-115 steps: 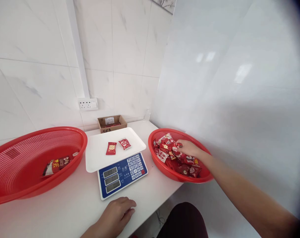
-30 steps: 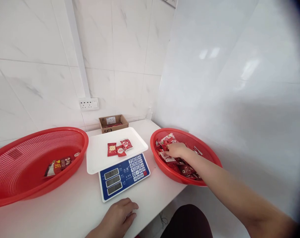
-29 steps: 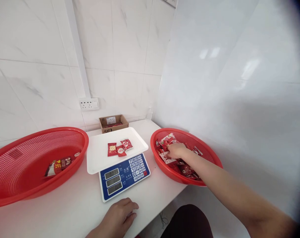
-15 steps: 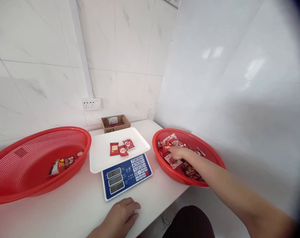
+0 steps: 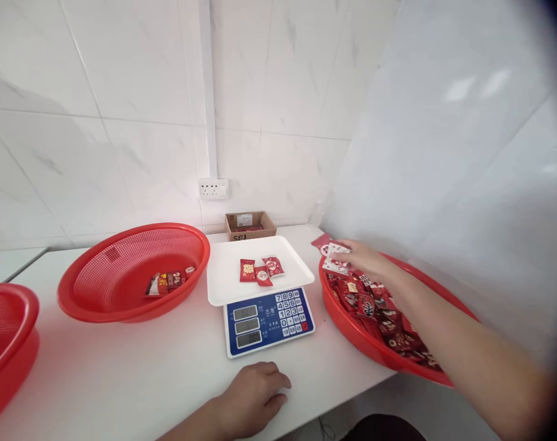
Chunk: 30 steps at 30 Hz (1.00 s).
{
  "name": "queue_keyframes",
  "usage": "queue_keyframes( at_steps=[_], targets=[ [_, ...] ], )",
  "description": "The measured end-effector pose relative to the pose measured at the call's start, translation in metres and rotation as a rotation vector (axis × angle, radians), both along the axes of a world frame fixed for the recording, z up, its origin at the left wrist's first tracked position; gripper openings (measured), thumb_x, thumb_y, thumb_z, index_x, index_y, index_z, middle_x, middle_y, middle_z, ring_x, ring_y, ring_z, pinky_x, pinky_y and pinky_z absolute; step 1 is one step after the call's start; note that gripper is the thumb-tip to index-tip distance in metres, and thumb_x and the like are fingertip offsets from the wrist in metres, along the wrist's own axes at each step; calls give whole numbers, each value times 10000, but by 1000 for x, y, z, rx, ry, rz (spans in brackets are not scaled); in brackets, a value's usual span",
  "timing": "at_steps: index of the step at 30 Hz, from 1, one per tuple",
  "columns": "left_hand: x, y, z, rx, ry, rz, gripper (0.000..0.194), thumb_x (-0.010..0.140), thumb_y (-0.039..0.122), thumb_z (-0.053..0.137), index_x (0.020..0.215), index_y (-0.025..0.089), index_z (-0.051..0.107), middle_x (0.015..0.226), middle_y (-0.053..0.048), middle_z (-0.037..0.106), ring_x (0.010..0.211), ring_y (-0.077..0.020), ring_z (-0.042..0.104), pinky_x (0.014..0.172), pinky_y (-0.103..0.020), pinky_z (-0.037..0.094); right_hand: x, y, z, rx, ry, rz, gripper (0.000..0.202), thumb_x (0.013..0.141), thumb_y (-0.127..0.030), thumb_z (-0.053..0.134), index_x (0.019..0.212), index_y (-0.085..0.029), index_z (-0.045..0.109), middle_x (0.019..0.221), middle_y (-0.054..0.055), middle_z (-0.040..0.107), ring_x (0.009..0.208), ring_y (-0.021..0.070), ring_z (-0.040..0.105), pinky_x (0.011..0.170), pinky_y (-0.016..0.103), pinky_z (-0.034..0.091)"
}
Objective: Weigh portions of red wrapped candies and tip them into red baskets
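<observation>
Soft, bright light spread fairly evenly over the pale tiled wall [image 5: 144,67], with faint shadow on its left side, and put whitish glare patches on the glossy panel [image 5: 443,159], whose lower part fell into grey shade. Near the red baskets [image 5: 126,272], a pinkish tint coloured the white table [image 5: 122,355]. Wide-angle distortion stretched the right forearm [image 5: 466,349], which blurred towards the dark right edge, while digits on the scale's displays [image 5: 247,324] looked faint.
</observation>
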<state>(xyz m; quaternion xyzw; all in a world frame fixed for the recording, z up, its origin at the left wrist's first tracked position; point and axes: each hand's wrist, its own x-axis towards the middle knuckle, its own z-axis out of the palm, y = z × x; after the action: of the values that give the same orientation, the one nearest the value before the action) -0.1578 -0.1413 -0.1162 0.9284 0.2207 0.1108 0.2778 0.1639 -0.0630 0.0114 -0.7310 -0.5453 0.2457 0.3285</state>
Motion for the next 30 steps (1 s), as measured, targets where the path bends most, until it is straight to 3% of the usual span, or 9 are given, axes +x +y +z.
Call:
queue_keyframes(
  at_steps=[6,11,15,20,24,27,30],
  targets=[
    [-1,-1,0,21,13,-11,229,832,195,485,1038,233,576,936,-27,615,843,-180,582,758,-247,457,-91,37,2,51,58,330,338,653,-210,631,987,-169,605,990,49,662,846,174,607,719,252,463],
    [-2,0,1,33,30,-12,231,834,217,491,1049,229,576,939,-31,615,844,-184,584,761,-249,461,-126,54,-5,76,-54,347,197,660,-191,596,852,-152,616,853,39,669,731,156,603,616,233,445],
    [-3,1,2,28,45,-19,239,838,227,483,1059,229,575,948,-36,614,856,-191,582,766,-258,459,-118,53,-9,103,-24,281,207,648,-177,588,853,-157,611,819,29,668,691,149,607,595,230,446],
    [-2,1,1,8,28,-12,238,838,215,478,1056,236,572,952,-31,609,862,-190,577,769,-261,451,-74,38,2,155,143,173,265,636,-211,621,898,-174,602,803,15,673,689,155,626,633,252,477],
    [1,2,-2,-13,11,-3,236,834,198,474,1042,243,576,936,-21,607,852,-182,574,755,-248,444,-44,21,9,63,219,107,307,651,-220,627,955,-185,595,770,14,679,652,163,634,597,263,491],
    [2,1,-3,-16,17,5,232,829,190,472,1024,248,585,908,-16,605,828,-175,572,734,-239,440,-51,16,7,6,134,226,289,692,-311,623,951,-183,622,898,47,684,774,187,634,671,276,488],
    [2,1,-1,-19,14,5,234,823,177,474,1015,247,588,899,-12,603,815,-166,570,722,-225,440,-81,23,-3,13,7,304,382,736,-411,579,1033,-174,615,1154,82,596,958,196,581,790,263,444]
  ],
)
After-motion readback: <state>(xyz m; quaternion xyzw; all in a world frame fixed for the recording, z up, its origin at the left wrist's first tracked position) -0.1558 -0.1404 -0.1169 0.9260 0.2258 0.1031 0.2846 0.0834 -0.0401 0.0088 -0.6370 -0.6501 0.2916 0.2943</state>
